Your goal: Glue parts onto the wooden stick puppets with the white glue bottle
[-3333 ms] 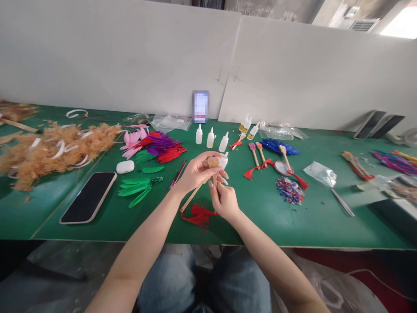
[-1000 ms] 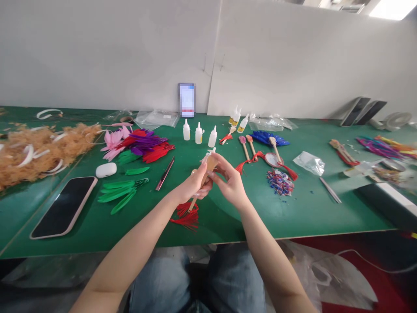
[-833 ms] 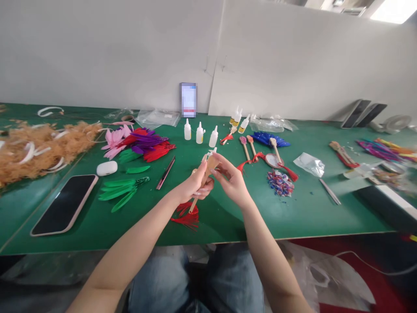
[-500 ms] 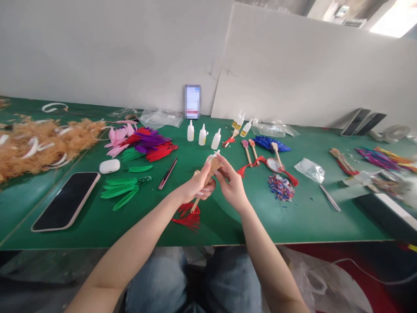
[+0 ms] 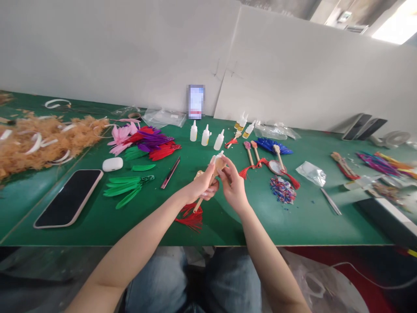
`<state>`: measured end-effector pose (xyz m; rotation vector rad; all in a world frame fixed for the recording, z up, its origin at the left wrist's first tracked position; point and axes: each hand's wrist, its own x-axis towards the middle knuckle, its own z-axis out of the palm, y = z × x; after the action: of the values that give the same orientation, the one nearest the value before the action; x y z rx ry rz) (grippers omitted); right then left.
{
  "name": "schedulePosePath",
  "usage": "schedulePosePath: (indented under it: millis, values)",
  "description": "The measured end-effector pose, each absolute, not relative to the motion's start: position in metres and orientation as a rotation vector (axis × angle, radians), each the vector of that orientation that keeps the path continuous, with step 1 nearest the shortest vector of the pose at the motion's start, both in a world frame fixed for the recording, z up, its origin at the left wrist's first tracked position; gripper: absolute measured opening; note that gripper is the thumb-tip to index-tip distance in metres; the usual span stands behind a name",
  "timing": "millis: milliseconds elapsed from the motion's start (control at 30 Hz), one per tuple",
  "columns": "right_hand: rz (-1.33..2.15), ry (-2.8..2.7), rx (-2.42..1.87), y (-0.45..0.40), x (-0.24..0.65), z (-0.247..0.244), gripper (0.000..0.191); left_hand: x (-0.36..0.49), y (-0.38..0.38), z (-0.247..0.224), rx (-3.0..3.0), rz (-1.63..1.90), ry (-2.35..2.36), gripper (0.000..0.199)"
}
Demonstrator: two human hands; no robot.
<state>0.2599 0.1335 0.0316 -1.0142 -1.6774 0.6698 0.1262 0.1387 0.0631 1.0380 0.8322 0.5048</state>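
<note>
My left hand [image 5: 208, 184] is closed around a small wooden paddle [image 5: 221, 163] with a round head and a thin handle, held tilted above the table. My right hand [image 5: 233, 184] pinches the head's right side between thumb and fingers. A small white piece shows at the top of the head; I cannot make out what it is. A red tassel [image 5: 191, 219] lies by the handle's lower end. Partly hidden behind my left hand is another pale wooden piece [image 5: 198, 174]. White dropper bottles [image 5: 219, 140] stand beyond my hands.
On the left are a phone [image 5: 69, 199], a white earbud case [image 5: 112, 164], green feathers [image 5: 122, 186] and a cutter knife [image 5: 170, 173]. To the right lie tasselled wooden paddles [image 5: 249, 154], blue feathers [image 5: 276, 147], colourful chips [image 5: 282, 191] and tweezers [image 5: 331, 201].
The whole view has shifted slightly, with the table's things now a little further right. Both hands keep their hold on the wooden paddle, with hardly any change in pose.
</note>
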Motion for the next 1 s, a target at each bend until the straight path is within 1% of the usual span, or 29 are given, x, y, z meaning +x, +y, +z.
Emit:
schedulePosePath:
  millis: [200, 467, 600, 700, 900, 1000]
  values:
    - [0.597, -1.701, -1.047, 0.133, 0.258, 0.029, 0.042, 0.125, 0.138, 0.060, 1.052, 0.511, 0.844, 0.071]
    - [0.582, -1.703, -1.074, 0.132, 0.258, 0.029, 0.043, 0.125, 0.138, 0.061, 1.062, 0.495, 0.821, 0.070]
    - [0.576, -1.636, -1.110, 0.132, 0.261, 0.028, 0.036, 0.125, 0.137, 0.061, 1.032, 0.459, 0.755, 0.068]
    - [0.648, -1.543, -1.082, 0.133, 0.263, 0.030, 0.032, 0.127, 0.136, 0.061, 0.995, 0.444, 0.686, 0.069]
    - [0.899, -1.462, -0.942, 0.137, 0.266, 0.036, 0.038, 0.124, 0.139, 0.066, 0.943, 0.482, 0.588, 0.078]
    - [0.974, -1.408, -0.938, 0.138, 0.268, 0.038, 0.035, 0.121, 0.139, 0.068, 0.958, 0.440, 0.589, 0.081]
